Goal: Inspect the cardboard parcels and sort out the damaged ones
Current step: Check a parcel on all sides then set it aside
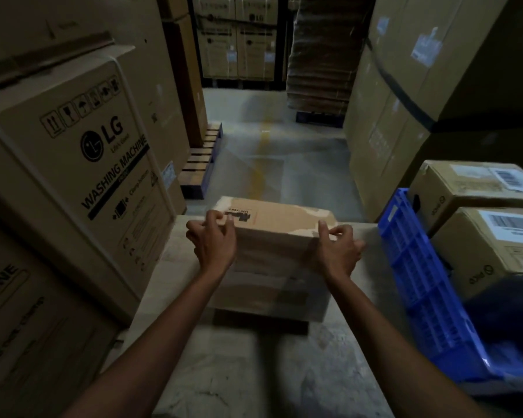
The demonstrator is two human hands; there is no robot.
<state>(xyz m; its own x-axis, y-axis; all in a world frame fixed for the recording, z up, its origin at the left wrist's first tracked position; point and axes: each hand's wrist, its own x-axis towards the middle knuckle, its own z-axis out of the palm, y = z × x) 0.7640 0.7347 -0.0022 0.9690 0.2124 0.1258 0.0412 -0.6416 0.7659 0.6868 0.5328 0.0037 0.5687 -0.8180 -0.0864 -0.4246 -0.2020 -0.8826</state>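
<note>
Head view: parcel [274, 236] stands mid-table [254, 372], crate [420, 267] to its right.
Left hand [213, 241]: fingers curled over parcel's near-left top corner, gripping.
Right hand [337, 250]: gripping parcel's near-right top corner.

Blurred print [237, 215] on parcel [272, 260]; crate [417, 267] contents dim.

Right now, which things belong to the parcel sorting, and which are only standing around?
Job: parcel, held by left hand and right hand; two labelled parcels at right.
Around: washing machine boxes, blue crate, pallet.
</note>
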